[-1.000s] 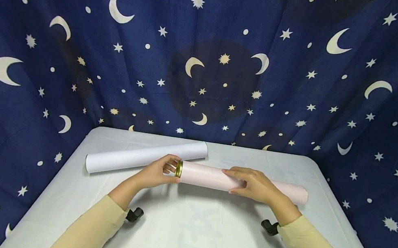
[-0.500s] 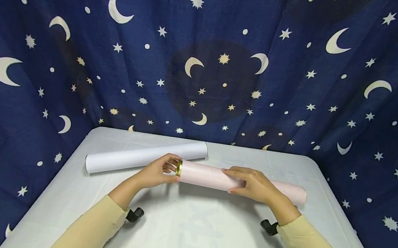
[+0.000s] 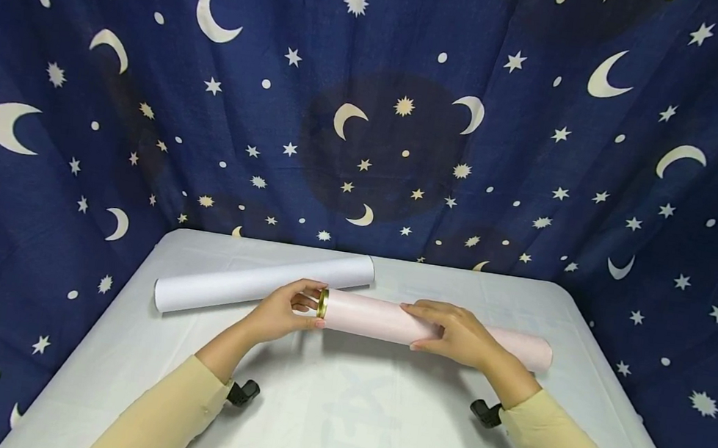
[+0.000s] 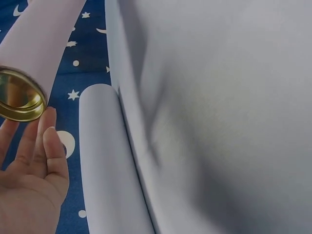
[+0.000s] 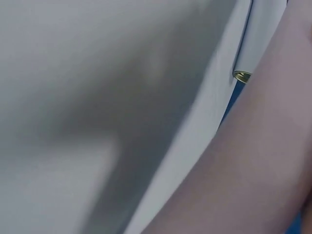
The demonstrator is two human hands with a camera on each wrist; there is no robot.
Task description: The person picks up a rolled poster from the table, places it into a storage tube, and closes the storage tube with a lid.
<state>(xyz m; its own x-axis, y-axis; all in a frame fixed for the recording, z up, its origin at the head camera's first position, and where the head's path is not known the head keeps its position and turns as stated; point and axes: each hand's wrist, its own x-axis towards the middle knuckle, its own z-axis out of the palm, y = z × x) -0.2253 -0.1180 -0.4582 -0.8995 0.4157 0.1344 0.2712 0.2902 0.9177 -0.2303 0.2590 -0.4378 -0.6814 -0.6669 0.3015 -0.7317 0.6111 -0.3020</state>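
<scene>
A long pink tube (image 3: 381,318) with a gold metal rim (image 3: 322,304) at its left end lies crosswise between my hands, above the white table. My left hand (image 3: 282,313) holds that rimmed end, thumb at the near side and fingers at the far side. The left wrist view shows the shiny hollow inside the gold rim (image 4: 22,114), with fingertips (image 4: 48,117) touching it. My right hand (image 3: 456,333) grips the tube from above, right of its middle. In the right wrist view the pink tube (image 5: 243,156) fills much of the right side; the hand is mostly hidden.
Behind the left hand, a white tube (image 3: 245,285) lies slanted on the white table (image 3: 363,417). Its gold-rimmed end (image 5: 242,76) shows in the right wrist view. A dark blue curtain (image 3: 398,110) with moons and stars encloses the back and sides.
Almost nothing differs. The pink tube has shifted very slightly left at its right end; both hands keep their places on it.
</scene>
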